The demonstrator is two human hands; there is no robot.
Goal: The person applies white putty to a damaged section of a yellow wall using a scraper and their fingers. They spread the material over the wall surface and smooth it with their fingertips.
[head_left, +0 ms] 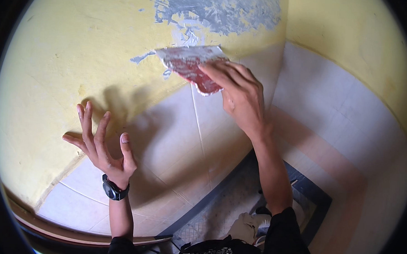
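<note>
My right hand (241, 92) grips a wide, flat putty scraper (188, 65), red and smeared with whitish filler. Its broad edge lies at the yellow wall (56, 61), just below a rough grey patch (217, 12) where the paint is gone. Smaller grey marks (143, 57) show beside and under the scraper. My left hand (100, 145) holds nothing; its fingers are spread, with the tips at or close to the yellow wall, and a dark watch (114, 189) is on the wrist.
Pale tiles (167, 121) cover the lower wall and turn the corner to the right, where a peach band (321, 141) crosses them. A dark border (323, 200) edges the floor below. Beige cloth (244, 226) shows near my body. A brown curved edge (62, 232) runs at lower left.
</note>
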